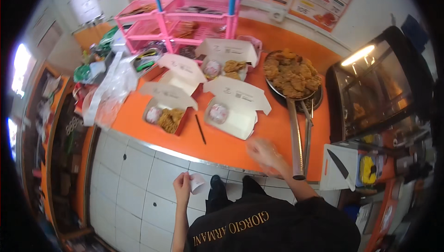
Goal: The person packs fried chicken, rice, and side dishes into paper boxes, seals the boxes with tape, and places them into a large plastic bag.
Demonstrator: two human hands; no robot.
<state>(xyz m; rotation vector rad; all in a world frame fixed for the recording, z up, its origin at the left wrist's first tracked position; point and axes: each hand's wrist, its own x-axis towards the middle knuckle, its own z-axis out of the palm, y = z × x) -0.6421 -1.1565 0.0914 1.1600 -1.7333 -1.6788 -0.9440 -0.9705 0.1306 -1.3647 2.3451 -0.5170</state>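
My left hand (181, 184), in front of the counter's edge, grips a small white paper slip (197, 184). Blurred, my right hand (264, 152) is over the front of the orange counter (229, 154); its fingers are unclear. The nearest open carton (239, 122) contains a round wrapped bundle (218, 114), with bare white card beside it. Left of it, another open carton (180, 127) contains a wrapped bundle (153, 115) and fried chicken (171, 120). A dark pen-like stick (200, 129) lies between these two cartons.
Behind are two more open cartons, one with chicken (234, 66). A long-handled strainer (296, 137) heaped with fried chicken (293, 75) stands right, near a lit glass display cabinet (371, 89). A knife (338, 164) lies on a white board (329, 179). Pink shelves (197, 17) stand at the back.
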